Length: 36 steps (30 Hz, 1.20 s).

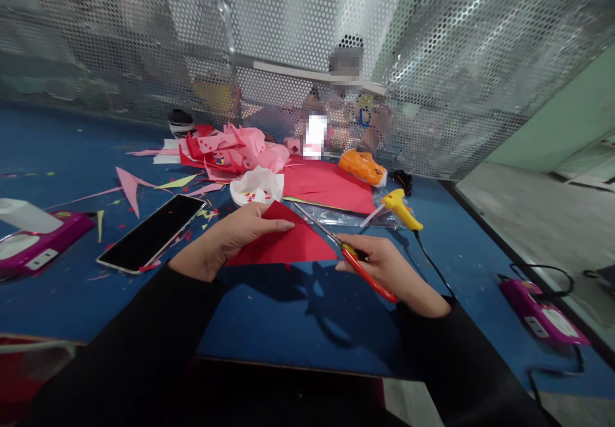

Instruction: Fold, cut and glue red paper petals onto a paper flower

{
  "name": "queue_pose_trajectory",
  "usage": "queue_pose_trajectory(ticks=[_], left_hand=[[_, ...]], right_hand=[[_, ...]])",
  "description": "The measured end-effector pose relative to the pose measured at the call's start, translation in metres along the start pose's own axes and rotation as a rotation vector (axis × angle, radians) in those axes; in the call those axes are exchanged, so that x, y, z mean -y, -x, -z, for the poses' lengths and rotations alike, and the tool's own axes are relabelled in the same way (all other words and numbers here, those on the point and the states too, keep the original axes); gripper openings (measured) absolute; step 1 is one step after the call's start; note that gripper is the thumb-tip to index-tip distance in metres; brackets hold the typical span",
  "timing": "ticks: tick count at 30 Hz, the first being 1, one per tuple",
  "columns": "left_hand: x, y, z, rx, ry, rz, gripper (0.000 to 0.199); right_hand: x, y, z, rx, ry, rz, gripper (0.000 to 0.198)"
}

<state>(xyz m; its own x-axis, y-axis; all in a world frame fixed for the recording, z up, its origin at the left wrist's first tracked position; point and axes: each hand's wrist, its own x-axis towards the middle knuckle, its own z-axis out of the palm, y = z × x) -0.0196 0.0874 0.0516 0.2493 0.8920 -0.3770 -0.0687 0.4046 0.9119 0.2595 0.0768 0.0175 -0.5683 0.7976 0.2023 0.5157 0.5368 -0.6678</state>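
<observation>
Spreading wide, the blue table (269,331) is topped by a paper pile (243,148). Nearer the front, red paper (293,244) is pinched by the left hand (243,231), thumb uppermost, and held above the table. Scissors (365,274) are grasped by the handles in the right hand (387,260), blades along the paper's right edge. Beyond, a glue gun (400,206) is laid.
</observation>
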Motion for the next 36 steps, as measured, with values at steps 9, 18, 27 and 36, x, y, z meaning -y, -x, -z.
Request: queue_pose_trajectory(ticks=[9, 18, 27, 36], left_hand=[[0.003, -0.001, 0.004, 0.027, -0.009, 0.014, 0.029], [0.001, -0.004, 0.005, -0.002, 0.021, 0.002, 0.021], [0.003, -0.008, 0.009, -0.027, -0.035, -0.036, 0.020], [0.004, -0.008, 0.008, -0.028, -0.025, -0.031, 0.023]], right_hand=[[-0.008, -0.001, -0.003, -0.106, -0.103, -0.143, 0.032], [0.007, 0.001, 0.004, -0.010, -0.226, -0.190, 0.059], [0.005, 0.004, 0.011, -0.005, -0.061, -0.119, 0.060], [0.009, 0.002, 0.009, 0.028, 0.054, -0.057, 0.047]])
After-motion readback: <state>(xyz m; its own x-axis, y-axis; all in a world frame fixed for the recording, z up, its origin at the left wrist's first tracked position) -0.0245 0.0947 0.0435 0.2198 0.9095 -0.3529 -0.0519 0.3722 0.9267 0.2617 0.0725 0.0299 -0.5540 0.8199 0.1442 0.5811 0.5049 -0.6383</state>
